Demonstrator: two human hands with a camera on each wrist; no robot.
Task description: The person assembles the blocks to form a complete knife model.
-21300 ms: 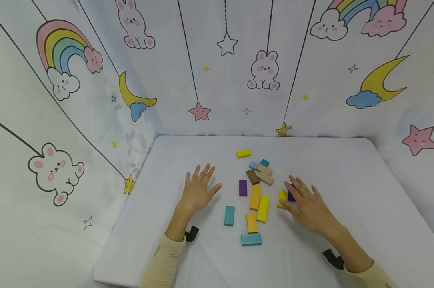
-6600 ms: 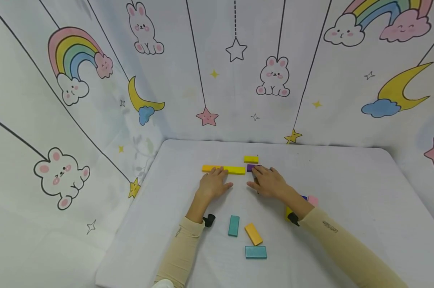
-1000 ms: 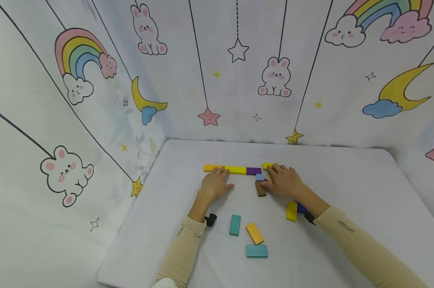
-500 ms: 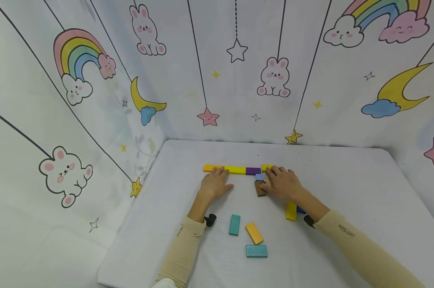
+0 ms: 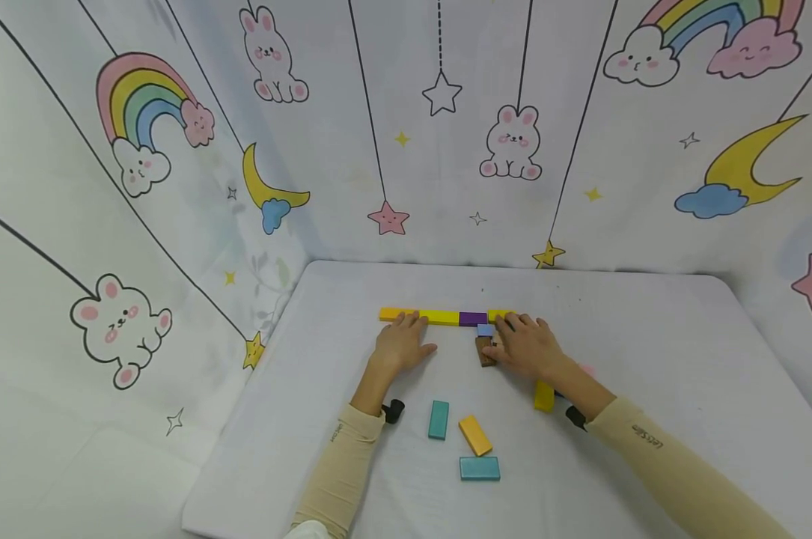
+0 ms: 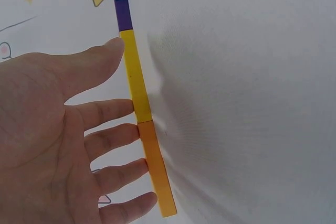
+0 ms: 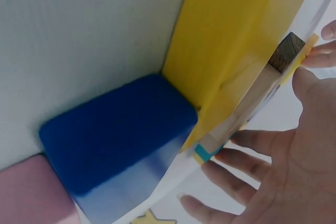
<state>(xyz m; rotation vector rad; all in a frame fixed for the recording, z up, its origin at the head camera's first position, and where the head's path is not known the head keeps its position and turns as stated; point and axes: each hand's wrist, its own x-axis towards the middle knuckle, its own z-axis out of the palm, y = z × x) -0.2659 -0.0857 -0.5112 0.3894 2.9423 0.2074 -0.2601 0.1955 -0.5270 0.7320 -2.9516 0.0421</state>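
Block row [image 5: 473, 320], upper centre of the head view.
Left hand [image 5: 399, 349], fingers straight, touches its orange block [image 6: 157, 169] and long yellow block [image 6: 136, 80]; right hand [image 5: 530, 349], fingers extended, has its thumb at the brown block [image 5: 483, 350]; teal block [image 5: 480, 469] lower centre.

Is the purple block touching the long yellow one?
Touching: the left wrist view shows the purple block meeting the long yellow block end to end.

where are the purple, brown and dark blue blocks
Purple block [image 5: 473, 320], head view, middle of visible face
Brown block [image 5: 483, 343], head view, far part of top
Dark blue block [image 7: 121, 132], right wrist view, broad face
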